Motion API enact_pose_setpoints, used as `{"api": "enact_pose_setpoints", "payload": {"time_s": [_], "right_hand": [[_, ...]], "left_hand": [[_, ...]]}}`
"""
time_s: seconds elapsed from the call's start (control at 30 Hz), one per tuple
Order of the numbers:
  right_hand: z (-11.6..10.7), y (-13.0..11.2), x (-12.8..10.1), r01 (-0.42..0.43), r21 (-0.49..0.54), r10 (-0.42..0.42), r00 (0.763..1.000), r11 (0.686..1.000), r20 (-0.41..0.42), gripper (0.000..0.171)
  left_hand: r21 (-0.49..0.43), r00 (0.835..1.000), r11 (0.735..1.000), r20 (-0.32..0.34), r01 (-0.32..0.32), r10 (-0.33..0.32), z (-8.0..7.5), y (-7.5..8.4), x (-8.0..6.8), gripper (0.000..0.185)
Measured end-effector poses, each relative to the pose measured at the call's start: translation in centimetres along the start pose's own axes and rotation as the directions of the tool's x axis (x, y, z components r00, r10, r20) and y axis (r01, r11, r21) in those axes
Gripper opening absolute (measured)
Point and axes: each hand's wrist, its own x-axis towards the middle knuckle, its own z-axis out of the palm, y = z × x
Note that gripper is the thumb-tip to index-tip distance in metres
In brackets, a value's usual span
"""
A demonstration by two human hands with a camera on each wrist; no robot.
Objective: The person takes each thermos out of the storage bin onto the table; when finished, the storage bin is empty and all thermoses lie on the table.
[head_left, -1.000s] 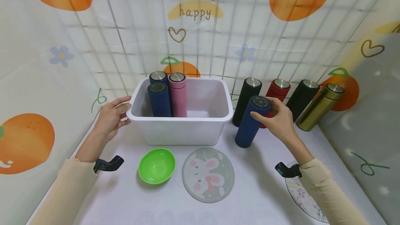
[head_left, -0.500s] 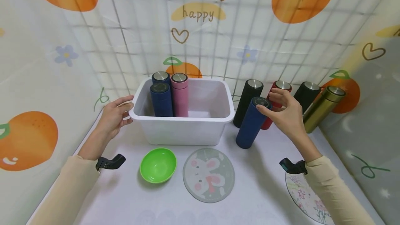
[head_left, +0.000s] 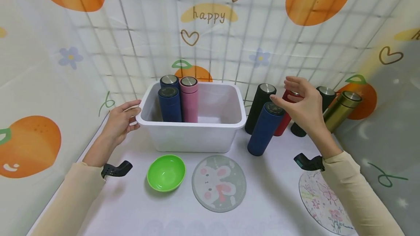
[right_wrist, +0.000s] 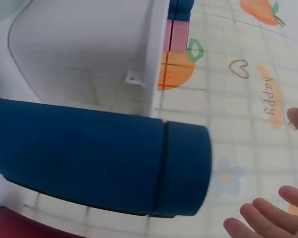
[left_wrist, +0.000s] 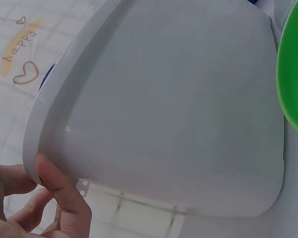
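Right of centre, a dark-blue cylindrical flask (head_left: 264,132) stands just below the right hand (head_left: 303,103), which is spread wide, holding nothing; a careless brush could topple it. At left, the left hand (head_left: 120,121) pinches the rim of a white plastic bin (head_left: 193,137); tugging might shift it.

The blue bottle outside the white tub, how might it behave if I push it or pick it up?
The blue bottle would probably tip if pushed near its top, being tall and narrow. Its straight, smooth-looking wall suggests it stays stiff when gripped. Laid down, its round body would likely roll.
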Motion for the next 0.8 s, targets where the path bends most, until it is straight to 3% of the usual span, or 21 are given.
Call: {"api": "enact_pose_setpoints", "payload": {"time_s": [0.23,0.8], "right_hand": [[0.6,-1.5,1.4,0.048,0.055,-0.049,0.999,0.997,0.002,0.063],[3.6,-4.5,4.1,0.06,0.187,-0.075,0.995,0.98,0.072,0.061]], "left_hand": [[-0.002,1.0,1.0,0.003,-0.004,0.004,-0.1,0.2,0.0,0.048],[0.001,1.0,1.0,0.0,0.012,-0.012,-0.1,0.0,-0.1,0.049]]}}
